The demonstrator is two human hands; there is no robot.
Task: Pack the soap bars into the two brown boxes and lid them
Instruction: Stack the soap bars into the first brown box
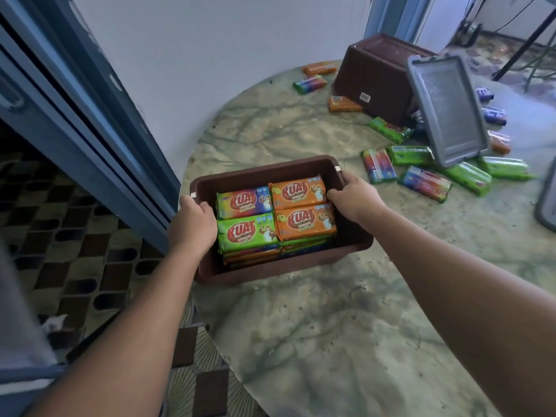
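A brown box point(264, 171) stands near the left edge of the round marble table point(331, 326), filled with stacked soap bars point(275, 216) in green, orange and rainbow wrappers. My left hand point(192, 224) grips the box's left rim, fingers curled over into it. My right hand point(350, 195) grips the right rim the same way. A second brown box point(376, 76) lies tipped over at the back of the table. A grey lid point(448, 109) leans against it. Loose soap bars point(427, 182) lie scattered around that box and lid.
Another grey lid point(547, 206) shows partly at the right edge of the view. A blue door frame point(99, 130) and a white wall stand left of the table. Patterned floor tiles point(75, 236) lie below, and tripod legs point(523, 43) stand at the back right.
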